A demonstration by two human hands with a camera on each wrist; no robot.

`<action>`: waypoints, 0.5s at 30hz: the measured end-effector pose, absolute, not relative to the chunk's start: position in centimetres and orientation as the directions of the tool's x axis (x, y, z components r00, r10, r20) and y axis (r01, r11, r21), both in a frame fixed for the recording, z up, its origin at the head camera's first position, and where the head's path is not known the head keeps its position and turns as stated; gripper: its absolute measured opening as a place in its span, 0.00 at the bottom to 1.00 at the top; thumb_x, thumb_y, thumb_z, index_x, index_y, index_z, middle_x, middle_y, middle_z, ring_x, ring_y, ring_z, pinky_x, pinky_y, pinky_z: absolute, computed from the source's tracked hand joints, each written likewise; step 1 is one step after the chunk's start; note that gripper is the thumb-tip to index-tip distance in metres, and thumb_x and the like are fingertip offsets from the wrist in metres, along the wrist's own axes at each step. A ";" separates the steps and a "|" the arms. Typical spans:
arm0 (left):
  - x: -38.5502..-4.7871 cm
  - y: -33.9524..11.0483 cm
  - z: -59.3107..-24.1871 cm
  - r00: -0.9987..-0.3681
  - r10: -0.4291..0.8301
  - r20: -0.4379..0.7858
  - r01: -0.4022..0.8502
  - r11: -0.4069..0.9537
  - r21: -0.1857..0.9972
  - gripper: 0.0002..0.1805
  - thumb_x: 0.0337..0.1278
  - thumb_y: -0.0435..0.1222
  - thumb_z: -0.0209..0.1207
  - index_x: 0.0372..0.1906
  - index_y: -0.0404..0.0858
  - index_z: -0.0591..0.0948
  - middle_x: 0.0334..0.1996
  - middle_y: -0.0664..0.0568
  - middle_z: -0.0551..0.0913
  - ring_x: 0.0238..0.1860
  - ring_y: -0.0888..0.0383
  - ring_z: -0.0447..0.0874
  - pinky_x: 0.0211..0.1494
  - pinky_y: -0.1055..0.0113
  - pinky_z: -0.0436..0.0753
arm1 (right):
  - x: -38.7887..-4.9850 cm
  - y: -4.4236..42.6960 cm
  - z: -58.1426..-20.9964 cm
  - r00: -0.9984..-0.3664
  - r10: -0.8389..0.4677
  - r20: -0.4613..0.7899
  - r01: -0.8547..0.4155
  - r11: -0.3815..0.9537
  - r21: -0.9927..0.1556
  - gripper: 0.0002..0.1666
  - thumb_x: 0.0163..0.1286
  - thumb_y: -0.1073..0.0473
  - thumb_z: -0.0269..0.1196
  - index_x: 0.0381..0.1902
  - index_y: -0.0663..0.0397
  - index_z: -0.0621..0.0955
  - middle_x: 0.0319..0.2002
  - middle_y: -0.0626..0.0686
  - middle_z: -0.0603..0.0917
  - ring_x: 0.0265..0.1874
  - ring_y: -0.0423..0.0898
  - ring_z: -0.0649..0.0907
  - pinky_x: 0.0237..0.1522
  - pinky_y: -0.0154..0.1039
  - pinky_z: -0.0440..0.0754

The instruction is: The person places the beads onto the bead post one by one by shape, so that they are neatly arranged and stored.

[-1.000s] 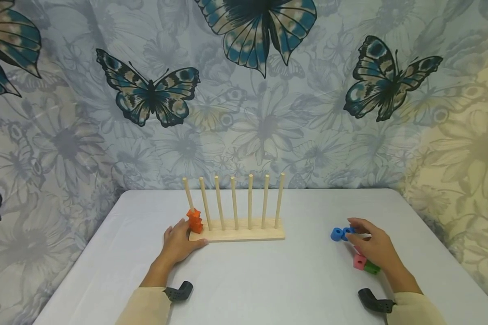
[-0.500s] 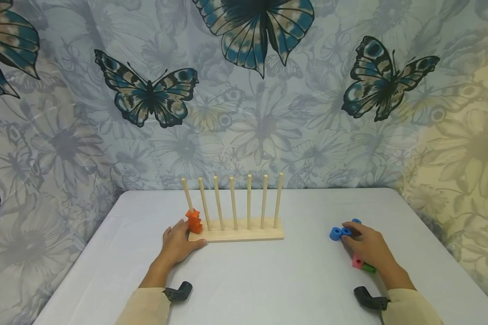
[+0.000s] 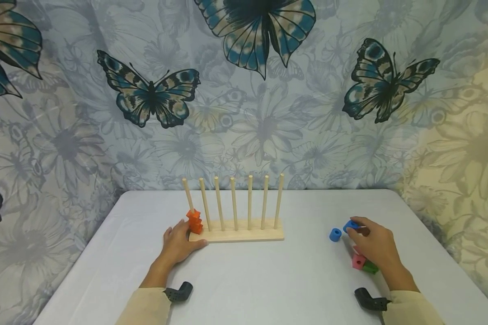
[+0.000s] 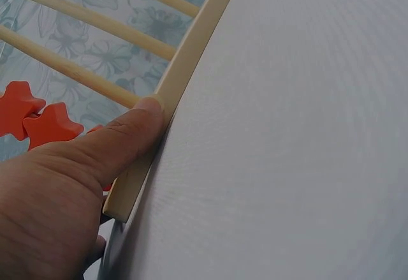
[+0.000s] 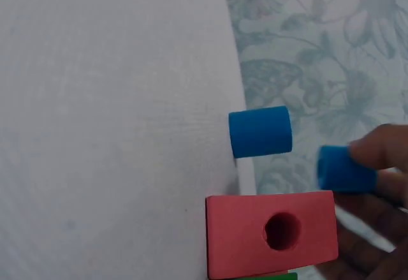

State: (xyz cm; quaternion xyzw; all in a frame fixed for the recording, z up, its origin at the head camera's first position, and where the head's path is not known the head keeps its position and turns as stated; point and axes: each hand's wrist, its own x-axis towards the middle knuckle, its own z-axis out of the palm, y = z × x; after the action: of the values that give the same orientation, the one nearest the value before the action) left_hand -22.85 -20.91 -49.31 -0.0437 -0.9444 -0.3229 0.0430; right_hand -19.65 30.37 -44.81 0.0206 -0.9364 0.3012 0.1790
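Observation:
My left hand (image 3: pixel 178 246) grips the left end of a wooden peg stand (image 3: pixel 237 235) with several upright pegs. Its thumb (image 4: pixel 121 140) lies against the base's front edge; most of its other fingers are hidden in the left wrist view. Orange star-shaped beads (image 3: pixel 194 222) are stacked on the leftmost peg. On the right, my right hand (image 3: pixel 376 241) pinches a blue cylinder bead (image 5: pixel 344 169) between thumb and fingers, above the table. A second blue cylinder bead (image 3: pixel 335 234) lies just left of that hand.
A pink block with a hole (image 3: pixel 358 261) and a green piece (image 3: pixel 370 267) lie under and beside the right wrist, partly covered. A white cloth covers the table (image 3: pixel 268 280). Behind it hangs a butterfly-patterned backdrop (image 3: pixel 264 135).
My right hand has picked up a blue bead from beside the other one and moved slightly right and up with it. The left hand has stayed on the peg stand.

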 end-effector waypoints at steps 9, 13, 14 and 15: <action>-22.8 -20.7 -49.4 -0.992 0.057 0.115 0.116 0.784 0.610 0.43 0.44 0.52 0.72 0.63 0.33 0.73 0.63 0.34 0.70 0.70 0.39 0.55 0.69 0.41 0.39 | -18.7 27.8 -40.5 -0.874 0.116 0.472 -0.262 0.705 -0.659 0.19 0.65 0.61 0.65 0.53 0.62 0.80 0.40 0.63 0.84 0.31 0.26 0.81 0.21 0.29 0.79; -22.7 -20.8 -49.2 -0.992 0.055 0.114 0.113 0.782 0.612 0.43 0.44 0.52 0.72 0.63 0.33 0.73 0.63 0.34 0.70 0.70 0.38 0.55 0.68 0.40 0.39 | -18.6 26.3 -38.6 -0.859 0.076 0.506 -0.348 0.639 -0.686 0.19 0.65 0.65 0.64 0.54 0.62 0.79 0.41 0.60 0.84 0.34 0.26 0.80 0.30 0.25 0.80; -22.7 -20.8 -49.2 -0.992 0.055 0.111 0.112 0.785 0.609 0.43 0.44 0.53 0.72 0.63 0.33 0.73 0.63 0.35 0.71 0.70 0.38 0.55 0.68 0.40 0.39 | -18.5 25.8 -38.2 -0.855 0.065 0.515 -0.366 0.626 -0.688 0.19 0.65 0.65 0.64 0.54 0.63 0.79 0.42 0.59 0.83 0.35 0.27 0.80 0.32 0.23 0.79; -22.7 -20.9 -49.2 -0.992 0.057 0.108 0.112 0.786 0.608 0.43 0.44 0.53 0.72 0.64 0.34 0.73 0.64 0.36 0.71 0.70 0.38 0.54 0.69 0.40 0.39 | -18.5 25.4 -37.7 -0.851 0.055 0.522 -0.383 0.615 -0.689 0.20 0.64 0.66 0.65 0.54 0.62 0.79 0.43 0.58 0.83 0.36 0.28 0.80 0.35 0.23 0.79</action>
State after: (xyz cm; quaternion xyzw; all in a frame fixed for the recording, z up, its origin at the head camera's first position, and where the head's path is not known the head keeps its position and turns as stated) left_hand -22.75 -20.88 -49.17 -0.0447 -0.9441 -0.3239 0.0418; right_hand -18.50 25.41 -37.74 0.0951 -0.8615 0.4281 0.2560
